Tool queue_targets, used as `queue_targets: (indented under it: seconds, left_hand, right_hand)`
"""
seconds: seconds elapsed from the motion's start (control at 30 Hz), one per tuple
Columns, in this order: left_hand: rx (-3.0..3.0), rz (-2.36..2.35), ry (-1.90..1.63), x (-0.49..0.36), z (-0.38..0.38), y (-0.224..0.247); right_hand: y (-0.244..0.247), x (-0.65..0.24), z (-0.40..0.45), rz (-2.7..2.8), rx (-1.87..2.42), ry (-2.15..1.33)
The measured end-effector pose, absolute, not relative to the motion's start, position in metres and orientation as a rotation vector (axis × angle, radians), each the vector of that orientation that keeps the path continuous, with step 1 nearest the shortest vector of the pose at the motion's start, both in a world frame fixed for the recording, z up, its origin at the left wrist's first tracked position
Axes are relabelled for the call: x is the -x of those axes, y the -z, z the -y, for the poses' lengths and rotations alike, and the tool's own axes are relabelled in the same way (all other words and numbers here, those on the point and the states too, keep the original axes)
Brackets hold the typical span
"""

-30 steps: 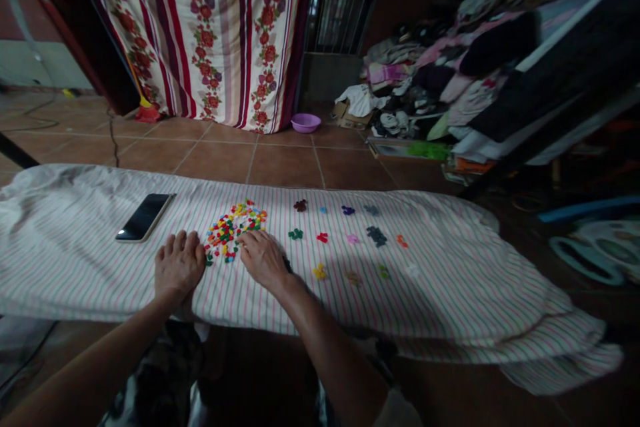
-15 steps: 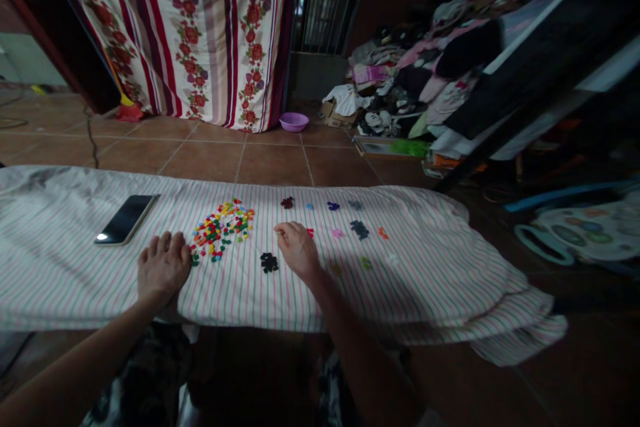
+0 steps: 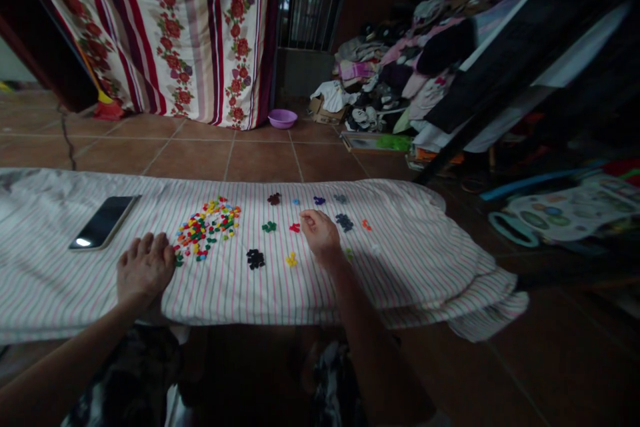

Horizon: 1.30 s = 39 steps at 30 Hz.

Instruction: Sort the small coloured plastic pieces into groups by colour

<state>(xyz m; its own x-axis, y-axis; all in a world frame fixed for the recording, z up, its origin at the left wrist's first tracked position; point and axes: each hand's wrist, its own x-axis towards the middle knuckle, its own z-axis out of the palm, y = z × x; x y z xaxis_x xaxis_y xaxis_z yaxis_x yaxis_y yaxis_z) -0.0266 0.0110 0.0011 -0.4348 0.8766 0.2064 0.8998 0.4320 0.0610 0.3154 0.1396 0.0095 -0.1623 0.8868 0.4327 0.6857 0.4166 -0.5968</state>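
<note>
My left hand [image 3: 145,268] lies on the striped cloth with its fingers stretched out, beside the near-left edge of a heap of small mixed-colour pieces [image 3: 205,230]. My right hand [image 3: 321,237] hovers just right of a small red group [image 3: 295,227], thumb and fingers pinched together. Whatever is in the pinch is too small to make out. Around it are a green group [image 3: 269,227], a black group [image 3: 255,258], a yellow group [image 3: 291,259] and a dark grey group [image 3: 344,222]. My right hand and wrist hide part of the cloth.
A phone [image 3: 104,222] lies left of the heap. Brown [image 3: 274,199], dark blue [image 3: 319,200] and orange [image 3: 367,225] groups are also on the striped cloth [image 3: 220,300]. Beyond it, a purple basin [image 3: 283,119] stands on the tiled floor.
My right hand has moved right, past the red group, uncovering the green, red and yellow groups. My left hand stays by the heap. The whole view has shifted slightly.
</note>
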Motion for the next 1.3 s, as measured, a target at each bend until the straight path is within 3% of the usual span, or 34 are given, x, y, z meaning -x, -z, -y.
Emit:
queue_targets:
  seconds: [0.4, 1.03, 1.3]
  left_hand:
    - [1.642, 2.584, 0.232, 0.025, -0.01, -0.008]
    - [1.576, 2.597, 0.182, 0.025, -0.013, -0.006]
    - [1.623, 2.615, 0.266, 0.026, -0.011, -0.006]
  right_hand:
    - [-0.002, -0.398, -0.119, 2.085, 1.381, -0.549]
    - [0.011, -0.399, -0.108, 2.267, 1.357, -0.716]
    - [0.002, -0.383, -0.099, 2.426, 1.427, -0.537]
